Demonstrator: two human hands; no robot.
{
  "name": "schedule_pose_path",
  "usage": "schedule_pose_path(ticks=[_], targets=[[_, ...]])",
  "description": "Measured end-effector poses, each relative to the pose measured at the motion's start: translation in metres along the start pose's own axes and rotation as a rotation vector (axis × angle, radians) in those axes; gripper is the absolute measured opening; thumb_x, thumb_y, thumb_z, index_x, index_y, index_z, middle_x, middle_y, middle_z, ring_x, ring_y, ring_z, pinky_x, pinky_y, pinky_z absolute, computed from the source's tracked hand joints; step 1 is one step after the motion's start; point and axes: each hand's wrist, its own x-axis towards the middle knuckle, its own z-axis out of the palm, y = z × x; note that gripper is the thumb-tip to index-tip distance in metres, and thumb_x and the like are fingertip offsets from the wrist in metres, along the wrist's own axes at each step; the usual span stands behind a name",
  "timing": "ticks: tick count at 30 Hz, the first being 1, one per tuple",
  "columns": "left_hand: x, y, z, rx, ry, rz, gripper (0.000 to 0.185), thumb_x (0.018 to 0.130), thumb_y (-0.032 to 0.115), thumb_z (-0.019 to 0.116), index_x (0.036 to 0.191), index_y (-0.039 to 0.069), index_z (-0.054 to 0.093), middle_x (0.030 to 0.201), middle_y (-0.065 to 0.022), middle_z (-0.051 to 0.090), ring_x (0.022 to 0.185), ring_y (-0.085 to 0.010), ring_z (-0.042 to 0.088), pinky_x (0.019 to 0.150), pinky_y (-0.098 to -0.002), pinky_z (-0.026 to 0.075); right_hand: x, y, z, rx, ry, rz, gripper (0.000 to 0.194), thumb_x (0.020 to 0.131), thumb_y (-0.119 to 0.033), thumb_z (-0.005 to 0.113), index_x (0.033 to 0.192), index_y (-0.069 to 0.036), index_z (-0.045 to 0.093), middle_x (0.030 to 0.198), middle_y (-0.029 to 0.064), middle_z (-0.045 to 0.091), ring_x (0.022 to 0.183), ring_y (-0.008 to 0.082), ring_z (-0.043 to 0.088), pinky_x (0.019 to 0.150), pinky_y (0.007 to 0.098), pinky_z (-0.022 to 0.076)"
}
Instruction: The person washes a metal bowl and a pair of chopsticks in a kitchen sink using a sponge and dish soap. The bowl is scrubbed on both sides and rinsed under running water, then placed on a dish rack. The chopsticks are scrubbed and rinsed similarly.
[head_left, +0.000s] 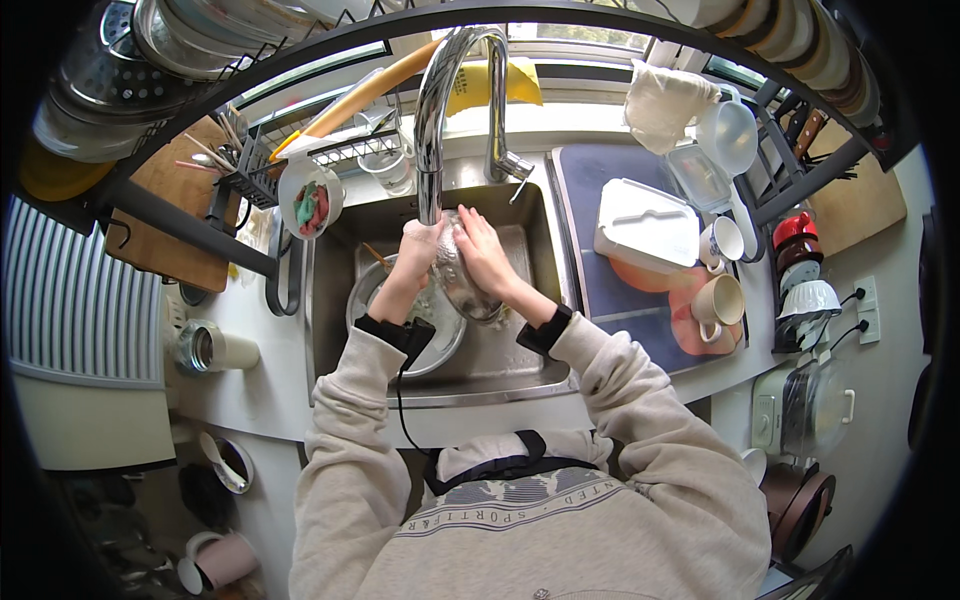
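Note:
Directly beneath the tap's spout, a shiny dish (460, 283) is tilted on edge over the sink (525, 360). Whether it is glass or metal I cannot tell. My left hand (418, 251) grips its left side, with water over the back of the hand. My right hand (481, 251) lies along the other side, fingers stretched up towards the rim. Below and left, a round basin (360, 292) stands in the sink with cloudy water in it. A thin wooden stick or handle (375, 255) leans in that basin.
The chrome tap (431, 127) arches over my hands. Left of it is a white tub (330, 187) with coloured cloths. A blue drying mat (600, 300) on the right bears a white plastic container (649, 225) and cups. On the left counter lies a jar (225, 351). A rack frame (247, 259) crosses above.

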Motion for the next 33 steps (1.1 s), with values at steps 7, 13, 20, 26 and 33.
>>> schedule_pose_path(ticks=[7,13,20,26,33], targets=[[-0.005,0.004,-0.031,-0.084,-0.091,-0.014,0.015,0.08,0.009,0.046,0.078,0.002,0.06,0.071,-0.0015,0.057,0.06,-0.0106,0.054,0.056,-0.0245,0.044,0.014,-0.024,0.037,0.047,-0.055,-0.17,0.05,0.087,-0.033,0.039,0.126,-0.002,0.039,0.137,0.0243,0.025,0.129,0.0395,0.02,0.104,0.0498,0.0155],[-0.011,0.009,-0.043,-0.161,-0.039,-0.097,0.018,0.086,0.015,0.046,0.083,0.005,0.06,0.073,-0.0013,0.06,0.062,-0.0093,0.056,0.055,-0.0233,0.044,0.01,-0.039,0.051,0.046,0.179,-0.361,0.029,0.087,-0.017,0.042,0.107,0.001,0.053,0.089,0.019,0.055,0.088,0.0334,0.049,0.081,0.0414,0.0371],[-0.006,-0.009,-0.035,0.078,-0.096,0.041,0.021,0.086,0.018,0.046,0.077,0.005,0.06,0.067,0.0025,0.056,0.058,-0.0053,0.05,0.051,-0.0202,0.038,0.017,-0.018,0.058,0.371,0.188,-0.033,0.029,0.087,-0.019,0.043,0.104,0.001,0.054,0.084,0.0157,0.058,0.086,0.026,0.054,0.077,0.0349,0.0412],[-0.005,-0.013,-0.005,0.747,0.101,0.42,0.034,0.084,0.03,0.051,0.073,0.0,0.062,0.063,-0.0162,0.059,0.057,-0.0273,0.057,0.054,-0.0351,0.043,0.026,0.026,0.071,0.714,0.205,0.404,0.039,0.092,-0.026,0.036,0.121,-0.003,0.046,0.121,0.0071,0.05,0.108,0.0154,0.047,0.09,0.0276,0.0374],[-0.005,-0.008,0.009,1.104,0.154,0.48,0.031,0.077,0.032,0.054,0.066,0.004,0.064,0.066,-0.0159,0.061,0.06,-0.0323,0.059,0.057,-0.0403,0.046,0.006,0.013,0.043,0.889,0.01,0.59,0.049,0.092,-0.031,0.031,0.132,-0.002,0.033,0.135,0.0111,0.037,0.12,0.0186,0.039,0.1,0.0295,0.0277]])
